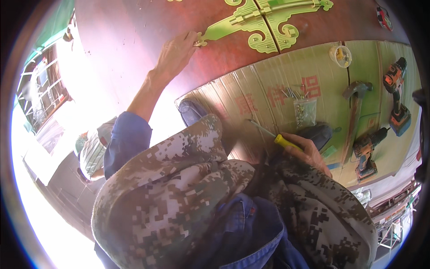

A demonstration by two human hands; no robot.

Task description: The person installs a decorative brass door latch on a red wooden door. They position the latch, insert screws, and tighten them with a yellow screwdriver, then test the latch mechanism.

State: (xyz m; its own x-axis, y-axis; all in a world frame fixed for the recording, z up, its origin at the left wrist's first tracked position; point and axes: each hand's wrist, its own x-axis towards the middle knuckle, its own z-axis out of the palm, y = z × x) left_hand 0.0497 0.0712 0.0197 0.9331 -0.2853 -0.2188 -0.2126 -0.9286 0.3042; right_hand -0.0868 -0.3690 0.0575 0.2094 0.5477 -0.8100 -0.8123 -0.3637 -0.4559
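Note:
My left hand (179,50) reaches forward, its fingers pinched together at the pointed left tip of an ornate brass-coloured bolt latch (233,21). Something small may be between those fingertips, but it is too small to make out. The latch lies on a reddish-brown panel (206,58), with scrolled plates on both sides of a dark seam. My right hand (309,154) rests by my right knee, closed round the yellow handle of a screwdriver (283,141). Its metal shaft points away to the upper left, over the cardboard, apart from the latch.
Flattened cardboard (242,89) covers the surface before me. On it are loose screws (293,93), a plastic bag of screws (305,113), a round tub (341,56), a hammer (357,92) and two cordless drills (396,96) (366,152). Another person (94,150) is at the left.

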